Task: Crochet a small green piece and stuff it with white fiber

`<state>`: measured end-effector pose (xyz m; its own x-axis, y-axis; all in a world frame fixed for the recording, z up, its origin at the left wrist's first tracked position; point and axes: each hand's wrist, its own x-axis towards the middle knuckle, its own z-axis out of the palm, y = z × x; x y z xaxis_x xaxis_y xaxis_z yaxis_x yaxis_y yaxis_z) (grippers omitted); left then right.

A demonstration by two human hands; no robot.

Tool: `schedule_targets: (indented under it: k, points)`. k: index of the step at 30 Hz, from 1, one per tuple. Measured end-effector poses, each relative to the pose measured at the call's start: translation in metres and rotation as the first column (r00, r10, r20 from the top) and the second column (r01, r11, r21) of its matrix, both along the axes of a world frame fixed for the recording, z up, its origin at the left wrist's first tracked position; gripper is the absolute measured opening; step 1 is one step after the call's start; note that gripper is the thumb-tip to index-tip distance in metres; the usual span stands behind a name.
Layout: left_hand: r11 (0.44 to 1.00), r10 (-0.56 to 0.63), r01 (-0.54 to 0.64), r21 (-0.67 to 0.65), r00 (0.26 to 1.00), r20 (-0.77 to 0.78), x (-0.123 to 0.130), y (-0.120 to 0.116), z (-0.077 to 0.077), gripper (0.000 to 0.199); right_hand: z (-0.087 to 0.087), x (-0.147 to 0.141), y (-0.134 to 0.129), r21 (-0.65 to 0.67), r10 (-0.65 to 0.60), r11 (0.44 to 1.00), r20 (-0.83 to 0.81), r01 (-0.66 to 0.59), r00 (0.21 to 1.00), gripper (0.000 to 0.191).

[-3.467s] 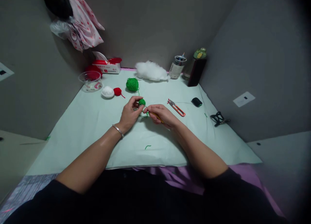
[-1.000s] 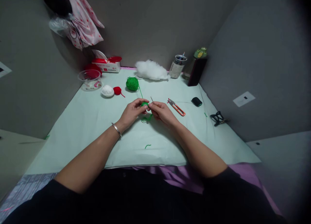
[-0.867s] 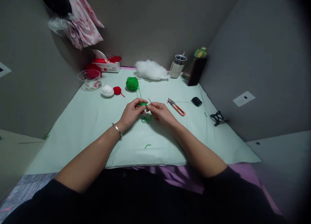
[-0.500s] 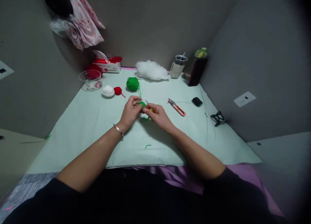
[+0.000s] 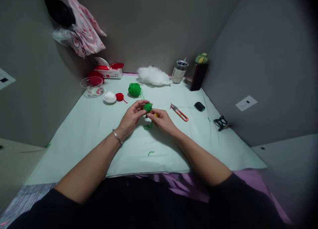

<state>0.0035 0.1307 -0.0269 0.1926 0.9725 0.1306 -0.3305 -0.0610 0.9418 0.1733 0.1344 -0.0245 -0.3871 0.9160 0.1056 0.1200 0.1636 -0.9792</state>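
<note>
My left hand (image 5: 132, 115) has its fingers closed on a small rounded piece of green crochet (image 5: 148, 107). In my right hand (image 5: 162, 120) is a crochet hook with a yellow handle (image 5: 156, 115); its metal shaft points at the green piece and the tip is hard to make out. A green yarn tail (image 5: 147, 126) hangs below the fingers. Behind the hands sits a ball of green yarn (image 5: 134, 89), with a strand running from it down toward the crochet piece.
White yarn (image 5: 109, 97) and red yarn (image 5: 119, 96) lie at left, near a clear plastic tub (image 5: 92, 89). White stuffing (image 5: 154, 76) and a pen-filled can (image 5: 180, 72) stand behind. Orange thread snips (image 5: 180, 113), a dark yarn bundle (image 5: 199, 106) and a black claw clip (image 5: 223, 123) lie at right.
My left hand has turned the green crochet piece so more of its rounded side shows. The hook's shaft, upright before, now tilts in against the piece. The view has shifted slightly.
</note>
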Motion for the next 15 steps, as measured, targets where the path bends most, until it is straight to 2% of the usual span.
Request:
schedule_targets:
  k: [8,12,15]
  points:
    - [0.995,0.063,-0.047,0.092,0.982,-0.178,-0.004,0.0062,-0.0102,0.038,0.002,-0.0002,-0.0018,0.008,-0.031,0.999,0.018,0.03,0.999,0.025]
    - [0.963,0.218,-0.159,0.218,0.934,-0.282,-0.0066,0.0052,-0.0105,0.034,0.0042,0.0016,0.0015,0.034,-0.099,0.995,-0.004,0.099,0.995,0.018]
    - [0.924,0.325,-0.218,0.315,0.882,-0.342,-0.0069,0.003,-0.0098,0.03,0.0052,0.0036,0.0038,0.035,-0.166,0.985,-0.035,0.168,0.985,0.026]
